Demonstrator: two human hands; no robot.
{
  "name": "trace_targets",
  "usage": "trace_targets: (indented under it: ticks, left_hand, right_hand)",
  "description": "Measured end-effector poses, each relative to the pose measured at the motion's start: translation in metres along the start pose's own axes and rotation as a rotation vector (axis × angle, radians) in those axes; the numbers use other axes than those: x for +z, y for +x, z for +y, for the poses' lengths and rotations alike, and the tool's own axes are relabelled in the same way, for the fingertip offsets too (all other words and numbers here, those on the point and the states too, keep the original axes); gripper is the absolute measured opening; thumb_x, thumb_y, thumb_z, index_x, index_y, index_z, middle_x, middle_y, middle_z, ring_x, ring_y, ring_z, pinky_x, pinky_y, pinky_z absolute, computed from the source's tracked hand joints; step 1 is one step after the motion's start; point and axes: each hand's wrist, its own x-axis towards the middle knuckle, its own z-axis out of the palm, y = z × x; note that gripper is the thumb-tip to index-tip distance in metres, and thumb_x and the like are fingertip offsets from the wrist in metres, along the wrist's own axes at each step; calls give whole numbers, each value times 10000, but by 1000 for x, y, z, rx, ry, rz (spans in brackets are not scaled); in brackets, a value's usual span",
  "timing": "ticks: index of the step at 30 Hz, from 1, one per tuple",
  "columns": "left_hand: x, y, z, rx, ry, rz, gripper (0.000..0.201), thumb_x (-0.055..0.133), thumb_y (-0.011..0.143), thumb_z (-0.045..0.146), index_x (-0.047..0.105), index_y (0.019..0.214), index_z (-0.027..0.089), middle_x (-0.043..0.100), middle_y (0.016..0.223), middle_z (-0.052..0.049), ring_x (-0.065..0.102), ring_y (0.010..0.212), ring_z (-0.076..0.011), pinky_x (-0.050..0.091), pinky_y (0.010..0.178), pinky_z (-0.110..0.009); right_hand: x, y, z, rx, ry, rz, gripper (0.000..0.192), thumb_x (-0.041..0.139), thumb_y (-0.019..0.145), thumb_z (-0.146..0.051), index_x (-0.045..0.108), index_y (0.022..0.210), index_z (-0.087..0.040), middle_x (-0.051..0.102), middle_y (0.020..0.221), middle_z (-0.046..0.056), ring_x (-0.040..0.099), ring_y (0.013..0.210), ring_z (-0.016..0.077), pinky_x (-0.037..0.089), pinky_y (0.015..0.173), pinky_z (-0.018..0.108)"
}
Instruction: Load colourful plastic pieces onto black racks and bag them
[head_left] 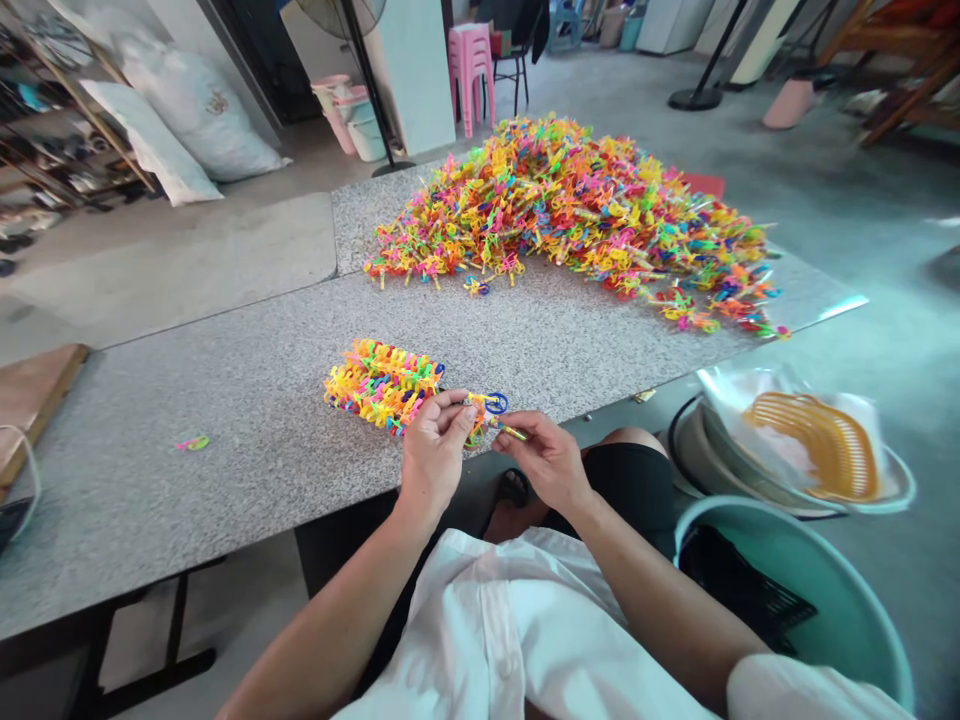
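My left hand (436, 440) pinches a small bundle of colourful plastic pieces (480, 412) at the table's front edge; a blue ring-shaped piece sticks out at its top. With thumb and fingers, my right hand (546, 455) grips the thin, shiny gold-green stick (513, 432) at the right end of this same bundle. Just behind my left hand lies a neatly stacked block of similar bundles (382, 385), mostly yellow, orange and red. Farther back on the table spreads a large loose heap of such pieces (555, 210).
The speckled grey table (247, 370) reaches far left, where a brown board (37, 400) lies. A stray pink-green piece (193, 443) rests on it. At my right stand a turquoise tub (847, 580) and basins with a yellow basket (817, 440). Pink stools (471, 65) are stacked behind.
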Motion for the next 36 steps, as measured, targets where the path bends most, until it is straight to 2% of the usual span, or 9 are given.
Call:
trace_targets:
  ticks: [3, 5, 9, 13, 18, 21, 26, 33, 36]
  left_hand:
    - [3, 0, -3, 23, -11, -8, 438, 843, 826, 473, 707, 1143, 202, 810, 991, -65, 772, 916, -205, 595, 832, -311]
    - [6, 0, -4, 30, -13, -19, 435, 838, 834, 467, 706, 1152, 200, 815, 1019, -78, 778, 933, -212, 599, 848, -321]
    - [11, -1, -5, 48, 5, -27, 435, 828, 850, 450, 707, 1183, 197, 818, 1023, -88, 779, 943, -219, 601, 868, -330]
    - [15, -1, -6, 42, -6, -41, 495, 809, 884, 497, 687, 1270, 212, 812, 1034, -74, 770, 955, -209, 601, 878, -323]
    - [9, -5, -8, -96, -173, -201, 541, 771, 889, 655, 702, 1167, 196, 784, 1122, -88, 756, 987, -211, 624, 840, -324]
    - [4, -9, -10, -185, -182, -264, 528, 797, 860, 657, 729, 1103, 193, 780, 1065, -79, 753, 928, -213, 628, 766, -317]
    - [2, -13, -14, -158, -62, -205, 528, 847, 789, 665, 763, 978, 179, 725, 807, -31, 678, 715, -165, 581, 626, -272]
    - [0, -14, -11, -158, -40, -150, 477, 879, 768, 609, 778, 932, 172, 706, 743, -18, 639, 639, -141, 559, 629, -272]
    - [-2, -17, -12, -165, -53, -156, 469, 880, 770, 602, 784, 928, 171, 713, 763, -21, 634, 646, -138, 558, 631, -271]
  right_hand:
    - [0, 2, -2, 87, 132, -14, 396, 834, 913, -561, 748, 1149, -255, 781, 920, 42, 759, 767, 203, 657, 765, 382]
    - [0, 4, -3, 120, 158, 3, 401, 820, 920, -576, 742, 1131, -245, 764, 834, 23, 738, 696, 189, 642, 708, 359]
    - [2, 5, -4, 116, 138, 52, 365, 827, 911, -562, 751, 1061, -239, 754, 819, 14, 693, 618, 159, 594, 627, 315]
    - [5, 5, -5, 106, 118, 115, 377, 824, 907, -573, 746, 1071, -242, 734, 776, 1, 675, 604, 159, 575, 614, 312]
    - [8, 6, -6, 93, 79, 140, 374, 802, 924, -578, 740, 1088, -248, 711, 725, -8, 678, 613, 175, 580, 633, 326]
    - [8, 6, -6, 95, 68, 145, 368, 793, 925, -582, 738, 1083, -254, 709, 734, -2, 680, 622, 184, 581, 628, 331]
    - [8, 4, -7, 102, 32, 113, 325, 792, 930, -540, 778, 1095, -260, 732, 801, 16, 674, 621, 178, 569, 604, 319]
    - [0, 7, -12, 52, -21, 1, 269, 781, 937, -524, 835, 1048, -284, 772, 965, 46, 642, 601, 155, 590, 588, 323]
    - [-3, 9, -12, 46, -15, -70, 243, 792, 937, -501, 842, 1038, -286, 764, 958, 45, 654, 612, 156, 593, 607, 323]
